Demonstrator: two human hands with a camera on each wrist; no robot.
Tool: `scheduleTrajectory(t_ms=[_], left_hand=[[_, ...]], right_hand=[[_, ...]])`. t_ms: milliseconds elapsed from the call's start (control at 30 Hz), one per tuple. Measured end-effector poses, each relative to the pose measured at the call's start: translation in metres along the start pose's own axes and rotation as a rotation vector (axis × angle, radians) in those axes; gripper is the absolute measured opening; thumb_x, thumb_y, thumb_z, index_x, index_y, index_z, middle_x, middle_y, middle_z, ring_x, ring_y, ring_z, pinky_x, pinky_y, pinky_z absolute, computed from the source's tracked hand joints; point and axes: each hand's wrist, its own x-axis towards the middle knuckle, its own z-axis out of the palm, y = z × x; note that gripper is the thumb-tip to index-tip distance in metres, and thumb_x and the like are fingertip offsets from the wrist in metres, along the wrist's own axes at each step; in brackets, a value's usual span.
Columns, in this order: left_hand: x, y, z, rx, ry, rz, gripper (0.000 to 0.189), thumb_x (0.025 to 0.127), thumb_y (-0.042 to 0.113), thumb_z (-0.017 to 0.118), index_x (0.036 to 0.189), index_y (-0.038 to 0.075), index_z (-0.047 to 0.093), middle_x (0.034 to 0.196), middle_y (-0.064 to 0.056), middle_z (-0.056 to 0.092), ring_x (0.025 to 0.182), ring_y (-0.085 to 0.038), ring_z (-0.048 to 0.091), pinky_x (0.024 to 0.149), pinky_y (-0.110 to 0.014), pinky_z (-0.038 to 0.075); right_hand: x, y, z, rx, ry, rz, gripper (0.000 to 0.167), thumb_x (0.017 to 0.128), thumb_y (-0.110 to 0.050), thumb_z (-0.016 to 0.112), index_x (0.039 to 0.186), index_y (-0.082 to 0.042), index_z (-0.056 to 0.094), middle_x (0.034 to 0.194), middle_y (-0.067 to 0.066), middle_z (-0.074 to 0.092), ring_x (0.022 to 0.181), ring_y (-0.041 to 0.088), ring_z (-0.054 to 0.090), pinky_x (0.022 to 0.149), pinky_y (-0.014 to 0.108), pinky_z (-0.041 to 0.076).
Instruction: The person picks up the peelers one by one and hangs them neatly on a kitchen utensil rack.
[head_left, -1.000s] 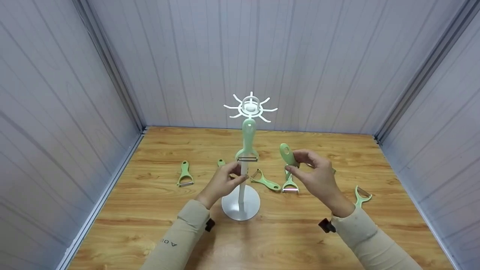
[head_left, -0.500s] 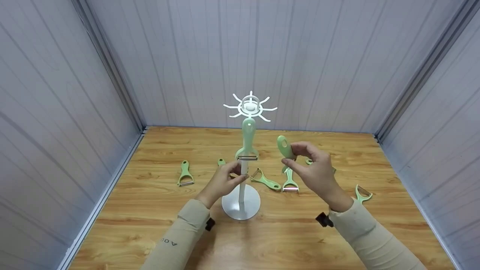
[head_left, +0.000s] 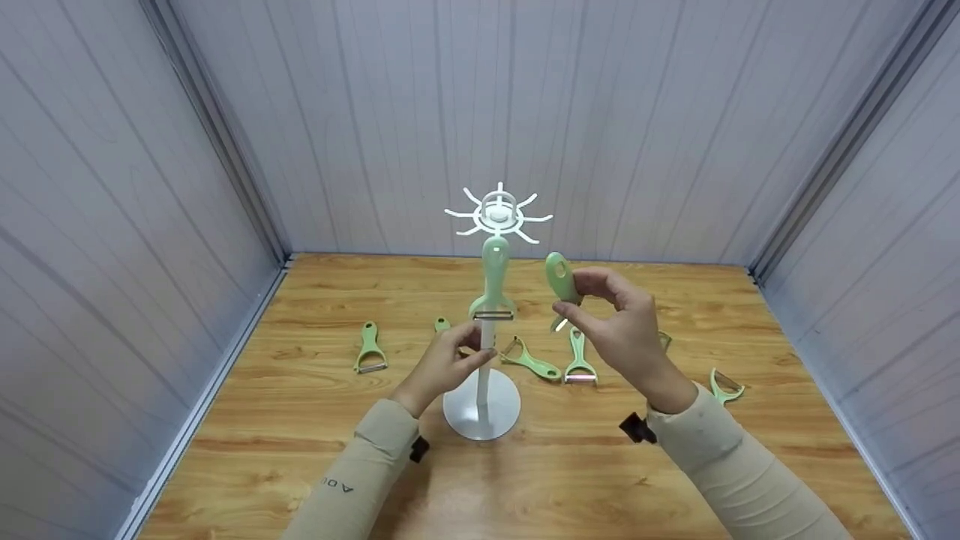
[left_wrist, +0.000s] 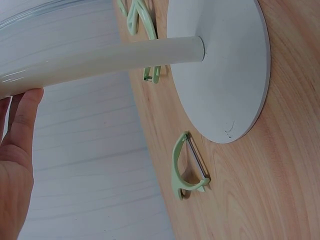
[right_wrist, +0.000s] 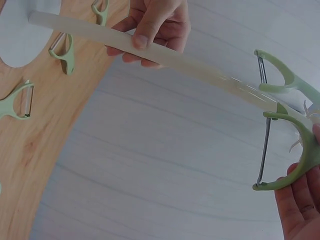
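Observation:
A white stand with a round base [head_left: 461,412], an upright pole [head_left: 484,386] and a ring of curved hooks [head_left: 499,217] stands in the middle of the head view. My left hand [head_left: 446,366] grips the pole between thumb and fingers. From the front hook hangs a light green peeler [head_left: 494,277], blade down. My right hand [head_left: 626,322] pinches another green peeler [head_left: 559,276], handle up, in the air right of the pole. The right wrist view shows the held peeler's forked head [right_wrist: 306,150] with its metal blade, close beside the hanging peeler [right_wrist: 287,72].
Several green peelers lie on the wooden table [head_left: 300,420]: one peeler [head_left: 368,349] at left, one peeler [head_left: 536,367] near the base, one peeler [head_left: 578,360] beside it, one peeler [head_left: 724,388] at far right. Pale panel walls [head_left: 360,135] enclose the back and sides.
My right hand has risen and moved left toward the stand with its peeler, lifting away from the peelers on the table. My left hand stays on the pole.

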Motion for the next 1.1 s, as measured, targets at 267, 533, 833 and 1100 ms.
scheduleTrajectory(t_ms=[267,533,833,1100], left_hand=[[0.000,-0.001,0.000,0.019,0.003,0.002,0.018,0.105,0.016,0.074,0.120,0.005,0.071,0.108,-0.011,0.076,0.101,-0.024,0.072,0.088,-0.043,0.063],[0.000,0.000,0.000,-0.009,0.000,-0.013,0.019,0.106,0.019,0.074,0.120,0.007,0.071,0.108,-0.009,0.076,0.101,-0.022,0.072,0.083,-0.033,0.062],[0.001,-0.001,0.000,-0.007,-0.002,-0.022,0.016,0.106,0.017,0.073,0.118,0.006,0.071,0.108,-0.009,0.076,0.100,-0.021,0.072,0.082,-0.034,0.063],[0.001,-0.003,0.000,-0.011,-0.006,-0.011,0.016,0.106,0.017,0.073,0.118,0.007,0.071,0.107,-0.009,0.076,0.100,-0.021,0.071,0.081,-0.033,0.062]], right_hand=[[0.009,-0.008,0.005,0.028,0.001,-0.045,0.035,0.084,0.008,0.089,0.115,0.008,0.073,0.106,0.017,0.077,0.099,0.002,0.071,0.094,0.019,0.058],[0.017,-0.012,0.010,0.063,0.019,-0.072,0.034,0.082,0.011,0.089,0.112,0.011,0.072,0.102,0.020,0.077,0.096,0.002,0.071,0.092,0.020,0.059],[0.023,-0.007,0.017,0.086,0.017,-0.043,0.034,0.085,0.009,0.088,0.115,0.010,0.072,0.104,0.020,0.077,0.094,0.004,0.072,0.091,0.021,0.060],[0.026,-0.006,0.025,0.090,-0.002,-0.038,0.035,0.085,0.007,0.088,0.116,0.009,0.073,0.102,0.019,0.077,0.094,0.006,0.072,0.091,0.023,0.061]])
